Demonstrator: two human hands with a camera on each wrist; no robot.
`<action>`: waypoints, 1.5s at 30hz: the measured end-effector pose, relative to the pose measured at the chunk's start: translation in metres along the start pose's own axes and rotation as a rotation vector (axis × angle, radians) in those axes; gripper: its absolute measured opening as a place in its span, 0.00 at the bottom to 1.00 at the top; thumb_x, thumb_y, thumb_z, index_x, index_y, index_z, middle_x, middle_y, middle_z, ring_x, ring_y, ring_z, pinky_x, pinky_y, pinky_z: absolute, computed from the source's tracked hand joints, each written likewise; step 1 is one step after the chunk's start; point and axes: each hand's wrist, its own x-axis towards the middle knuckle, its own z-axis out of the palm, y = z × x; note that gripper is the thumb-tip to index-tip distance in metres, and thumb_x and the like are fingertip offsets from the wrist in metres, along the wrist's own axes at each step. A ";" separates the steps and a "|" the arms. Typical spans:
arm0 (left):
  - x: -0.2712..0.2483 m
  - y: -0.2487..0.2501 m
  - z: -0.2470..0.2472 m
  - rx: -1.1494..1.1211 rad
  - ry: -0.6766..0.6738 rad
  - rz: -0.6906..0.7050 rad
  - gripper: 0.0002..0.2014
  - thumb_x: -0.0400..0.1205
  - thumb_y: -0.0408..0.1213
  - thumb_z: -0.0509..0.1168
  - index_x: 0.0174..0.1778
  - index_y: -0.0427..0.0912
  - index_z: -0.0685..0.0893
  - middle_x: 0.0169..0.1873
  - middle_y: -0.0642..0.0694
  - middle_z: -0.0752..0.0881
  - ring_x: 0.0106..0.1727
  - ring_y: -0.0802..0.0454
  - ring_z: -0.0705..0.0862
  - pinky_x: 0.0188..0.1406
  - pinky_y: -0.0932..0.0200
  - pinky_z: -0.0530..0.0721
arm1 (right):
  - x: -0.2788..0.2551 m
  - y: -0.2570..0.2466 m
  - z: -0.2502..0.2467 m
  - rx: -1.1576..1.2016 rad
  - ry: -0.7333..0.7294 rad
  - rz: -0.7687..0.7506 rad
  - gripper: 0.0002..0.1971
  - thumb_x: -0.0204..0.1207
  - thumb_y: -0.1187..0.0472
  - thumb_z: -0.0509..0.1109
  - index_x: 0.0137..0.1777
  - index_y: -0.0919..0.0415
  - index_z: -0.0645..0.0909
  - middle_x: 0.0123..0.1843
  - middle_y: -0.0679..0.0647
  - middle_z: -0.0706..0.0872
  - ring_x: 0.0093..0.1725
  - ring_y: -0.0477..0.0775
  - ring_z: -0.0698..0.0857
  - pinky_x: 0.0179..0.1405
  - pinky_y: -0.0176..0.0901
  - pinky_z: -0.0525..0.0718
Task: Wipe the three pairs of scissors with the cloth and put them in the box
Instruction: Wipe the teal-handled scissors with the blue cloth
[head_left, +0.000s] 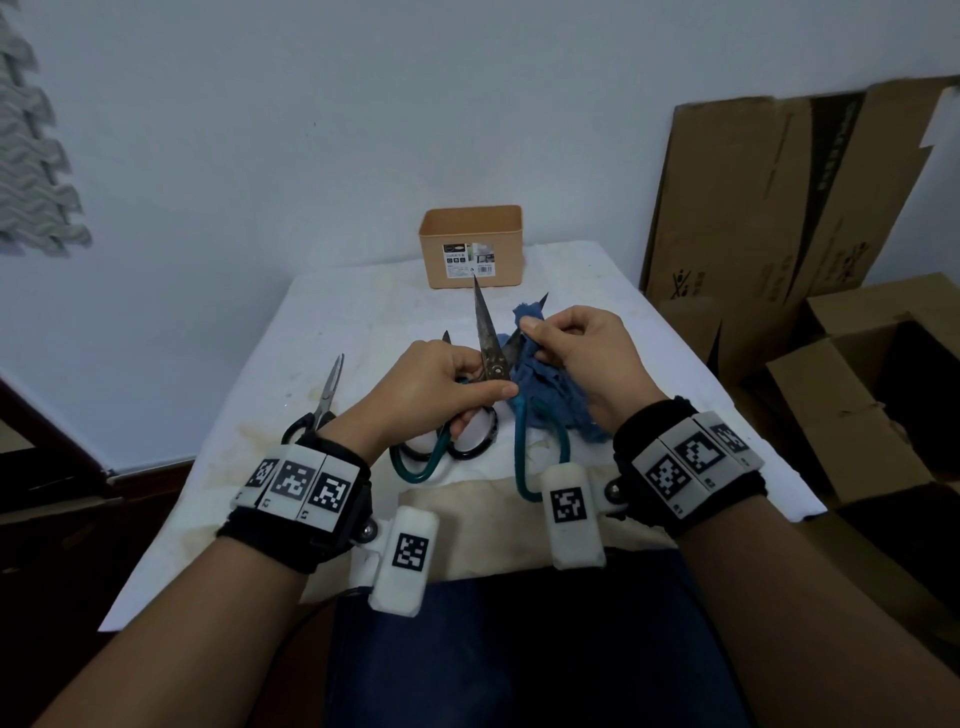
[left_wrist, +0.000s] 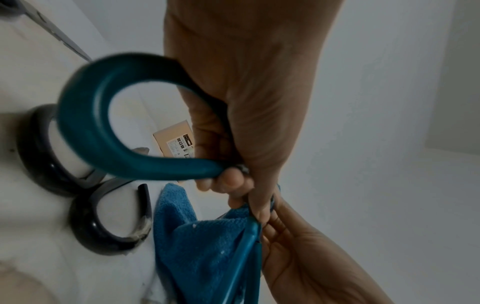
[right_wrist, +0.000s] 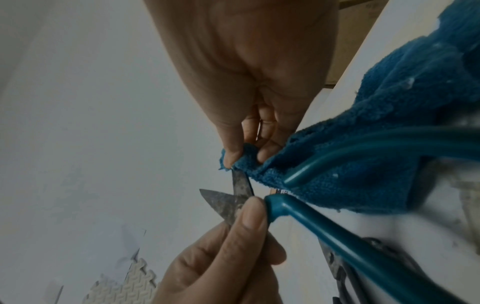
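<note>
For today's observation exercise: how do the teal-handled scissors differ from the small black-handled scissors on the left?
The teal-handled scissors are larger, open and held up by both hands; the small black-handled scissors are closed and lie untouched on the table. The teal pair's blades look tarnished, the small pair's brighter. Neither is in the box.

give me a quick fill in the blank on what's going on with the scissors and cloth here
1. The left hand holds the scissors with the ____ handles.
2. The right hand pinches a ____ cloth around one blade.
3. The held scissors' blades are spread ____.
4. The tan box stands at the table's ____ edge.

Missing words: teal; blue; open; far
</note>
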 end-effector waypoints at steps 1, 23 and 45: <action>0.000 -0.001 0.000 -0.002 -0.003 -0.002 0.21 0.80 0.45 0.75 0.24 0.46 0.76 0.15 0.49 0.81 0.19 0.53 0.78 0.30 0.63 0.79 | 0.001 0.000 -0.001 -0.003 0.010 -0.002 0.12 0.73 0.54 0.79 0.39 0.62 0.83 0.36 0.58 0.87 0.38 0.52 0.85 0.52 0.57 0.89; -0.009 -0.015 -0.005 -0.126 -0.056 -0.074 0.18 0.81 0.46 0.73 0.31 0.39 0.83 0.19 0.40 0.82 0.21 0.47 0.80 0.33 0.61 0.81 | 0.009 0.007 -0.012 0.064 0.167 0.025 0.11 0.77 0.60 0.76 0.36 0.60 0.78 0.37 0.56 0.86 0.38 0.50 0.88 0.55 0.54 0.90; 0.003 -0.005 -0.004 -0.092 -0.043 -0.037 0.20 0.81 0.45 0.74 0.27 0.39 0.80 0.18 0.44 0.82 0.19 0.51 0.79 0.32 0.62 0.79 | 0.001 0.001 0.002 -0.070 -0.010 -0.004 0.11 0.68 0.55 0.82 0.36 0.60 0.85 0.40 0.62 0.91 0.47 0.65 0.90 0.53 0.65 0.88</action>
